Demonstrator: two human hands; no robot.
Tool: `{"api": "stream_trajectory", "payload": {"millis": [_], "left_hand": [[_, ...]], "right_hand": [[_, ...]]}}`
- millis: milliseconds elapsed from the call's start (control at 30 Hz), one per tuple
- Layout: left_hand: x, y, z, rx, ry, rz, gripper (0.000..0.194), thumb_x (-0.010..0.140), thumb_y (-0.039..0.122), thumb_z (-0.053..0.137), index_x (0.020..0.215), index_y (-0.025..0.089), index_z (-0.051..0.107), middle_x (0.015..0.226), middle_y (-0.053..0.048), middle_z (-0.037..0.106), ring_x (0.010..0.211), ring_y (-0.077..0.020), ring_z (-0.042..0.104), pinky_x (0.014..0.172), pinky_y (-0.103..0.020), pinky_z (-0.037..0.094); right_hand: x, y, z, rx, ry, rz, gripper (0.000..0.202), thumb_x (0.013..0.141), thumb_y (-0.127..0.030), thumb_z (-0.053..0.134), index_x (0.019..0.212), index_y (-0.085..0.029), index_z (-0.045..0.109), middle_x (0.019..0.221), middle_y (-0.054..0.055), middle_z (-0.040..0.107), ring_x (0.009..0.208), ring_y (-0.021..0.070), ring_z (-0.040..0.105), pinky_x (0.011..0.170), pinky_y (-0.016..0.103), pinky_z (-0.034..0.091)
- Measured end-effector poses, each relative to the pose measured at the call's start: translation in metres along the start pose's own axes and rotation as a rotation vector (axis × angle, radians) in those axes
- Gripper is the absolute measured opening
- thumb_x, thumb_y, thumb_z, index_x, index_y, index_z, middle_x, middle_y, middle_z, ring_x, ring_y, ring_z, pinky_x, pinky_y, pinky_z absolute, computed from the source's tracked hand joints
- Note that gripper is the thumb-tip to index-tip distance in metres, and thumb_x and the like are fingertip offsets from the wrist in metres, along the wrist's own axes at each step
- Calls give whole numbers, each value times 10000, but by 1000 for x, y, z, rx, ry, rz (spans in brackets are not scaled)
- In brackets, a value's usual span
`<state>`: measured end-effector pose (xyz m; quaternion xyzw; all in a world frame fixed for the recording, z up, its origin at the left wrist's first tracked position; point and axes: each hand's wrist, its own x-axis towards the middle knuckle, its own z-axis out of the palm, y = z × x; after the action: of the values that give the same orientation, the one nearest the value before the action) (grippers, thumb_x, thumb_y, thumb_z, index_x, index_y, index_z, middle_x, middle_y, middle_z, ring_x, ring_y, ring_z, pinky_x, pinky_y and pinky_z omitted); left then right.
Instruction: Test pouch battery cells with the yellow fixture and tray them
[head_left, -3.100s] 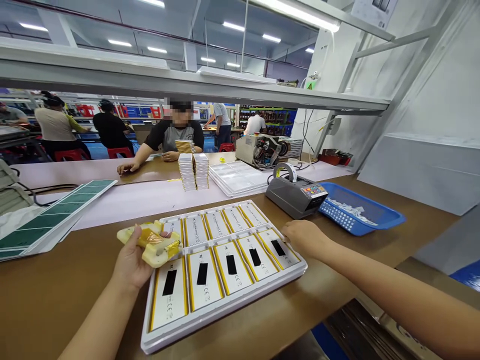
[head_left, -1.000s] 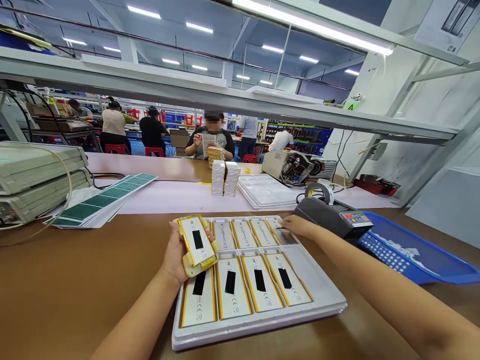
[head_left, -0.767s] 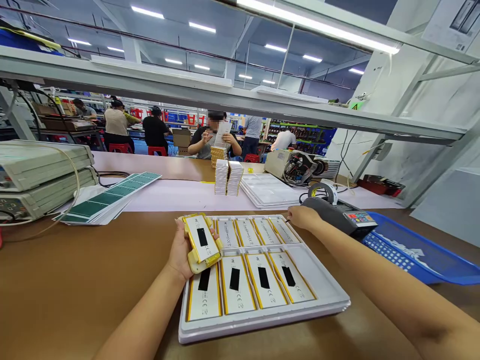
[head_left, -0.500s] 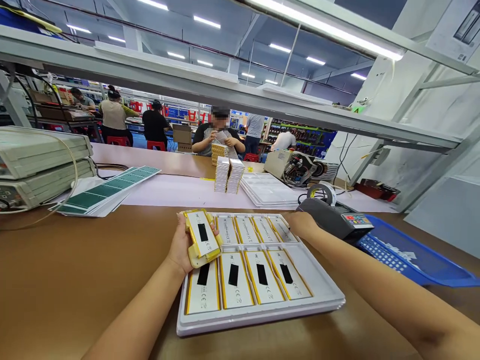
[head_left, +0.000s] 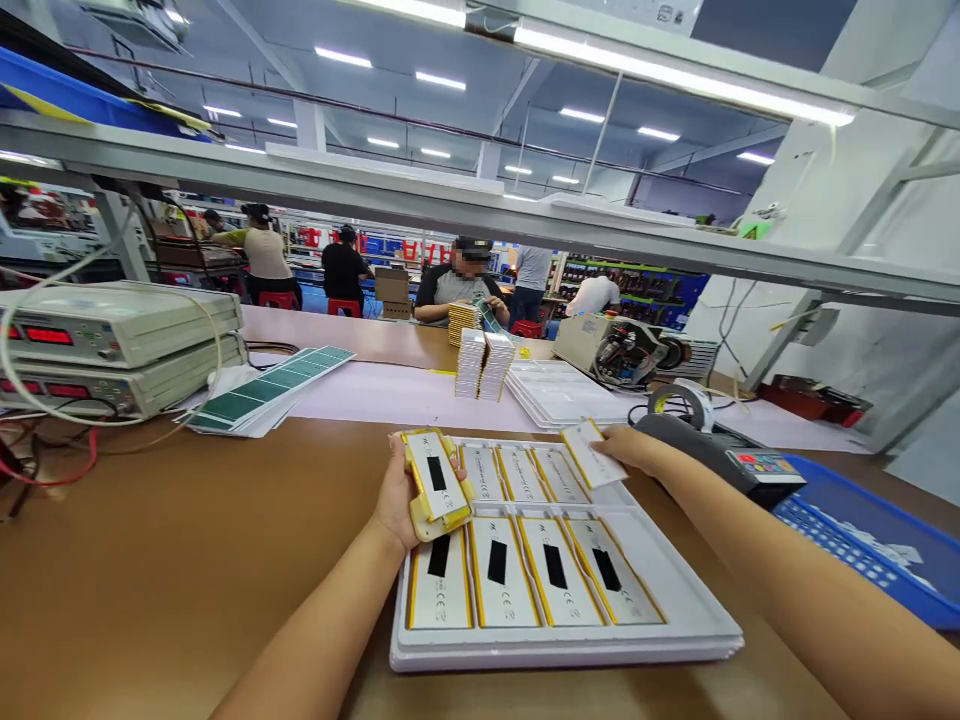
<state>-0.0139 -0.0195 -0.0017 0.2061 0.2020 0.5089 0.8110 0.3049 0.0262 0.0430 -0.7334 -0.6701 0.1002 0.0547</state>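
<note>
My left hand [head_left: 391,495] is closed around a pale yellow holder [head_left: 426,530], in which lies a flat white battery [head_left: 457,500] with yellow edges and a black tape strip. It hovers over the left side of a white plastic tray [head_left: 562,657]. At the tray's far right corner, my right hand [head_left: 634,448] grips another flat battery [head_left: 586,450] by its right side, tilted and raised from its slot. No black strip shows on that one. Taped batteries [head_left: 559,590] fill most of the near row; untaped ones [head_left: 517,472] lie in the far row.
A dark tape dispenser [head_left: 697,455] and a blue basket [head_left: 840,530] stand to the right. Behind are stacked batteries [head_left: 484,365], white trays [head_left: 562,390] and a co-worker [head_left: 465,280]. Green-and-white sheets [head_left: 277,390] and instruments [head_left: 127,340] sit at left.
My right hand has lifted a battery out of the far right slot. The left hand still holds its battery and holder. The whole view has swung somewhat to the left.
</note>
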Motion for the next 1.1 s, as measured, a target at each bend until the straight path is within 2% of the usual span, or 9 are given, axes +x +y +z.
{"api": "stream_trajectory", "payload": {"millis": [133, 267, 333, 433, 600, 767, 933, 1000, 1100], "left_hand": [[0, -1, -1, -18, -27, -19, 676, 655, 696, 416, 940, 107, 588, 832, -150, 638, 796, -293, 611, 745, -469, 458], [-2, -2, 0, -45, -108, 0, 682, 696, 673, 387, 1039, 111, 567, 873, -140, 652, 847, -292, 606, 778, -455, 445], [-2, -2, 0, -69, -125, 37, 647, 731, 637, 379, 1090, 125, 547, 911, -128, 654, 881, -282, 600, 801, -439, 437], [-2, 0, -2, -98, -147, 64, 641, 735, 634, 378, 1108, 140, 541, 955, -119, 648, 916, -280, 589, 815, -428, 431], [-3, 5, -3, -88, -174, 54, 709, 678, 701, 375, 1061, 135, 563, 952, -131, 643, 901, -296, 593, 793, -450, 442], [-6, 13, -4, -24, -79, 124, 702, 650, 697, 428, 1045, 131, 559, 896, -137, 651, 832, -298, 612, 762, -471, 457], [-8, 24, -6, 45, 54, 184, 443, 742, 358, 532, 1125, 138, 501, 968, -135, 641, 858, -261, 610, 788, -448, 459], [-7, 29, -7, 76, 158, 194, 413, 717, 221, 522, 1116, 115, 504, 958, -140, 642, 862, -255, 608, 792, -445, 462], [-5, 39, -7, 128, 336, 260, 373, 652, 135, 499, 1021, 101, 545, 862, -128, 652, 817, -249, 613, 765, -438, 481]], "right_hand": [[-11, -67, -9, 345, -96, -143, 306, 828, -329, 414, 958, -109, 583, 871, 74, 646, 703, 147, 571, 580, 225, 411], [-38, -154, 12, 592, -188, -314, 258, 808, -261, 450, 986, -111, 562, 967, 90, 637, 777, 160, 586, 612, 223, 430], [-51, -182, 24, 585, -171, -361, 269, 811, -259, 441, 1025, -135, 548, 995, 84, 632, 811, 171, 588, 632, 235, 428], [-66, -195, 29, 317, -29, -436, 280, 809, -343, 450, 1008, -179, 559, 993, 75, 632, 861, 212, 573, 665, 273, 402], [-75, -157, 14, 4, 225, -469, 366, 878, -417, 272, 891, -196, 563, 926, 64, 630, 834, 203, 557, 638, 270, 351], [-50, -61, 30, 166, 132, -331, 413, 858, -488, 253, 823, -201, 547, 813, 49, 626, 728, 186, 545, 597, 263, 346], [-25, 31, 64, 473, 95, -234, 434, 795, -555, 316, 702, -180, 513, 670, 26, 558, 641, 166, 510, 569, 260, 375], [-25, 46, 71, 624, 108, -189, 437, 769, -577, 341, 712, -177, 506, 651, 14, 530, 604, 150, 488, 537, 251, 367], [-28, 49, 72, 775, 128, -174, 433, 747, -590, 358, 707, -181, 493, 608, -7, 481, 551, 130, 441, 502, 243, 341]]}}
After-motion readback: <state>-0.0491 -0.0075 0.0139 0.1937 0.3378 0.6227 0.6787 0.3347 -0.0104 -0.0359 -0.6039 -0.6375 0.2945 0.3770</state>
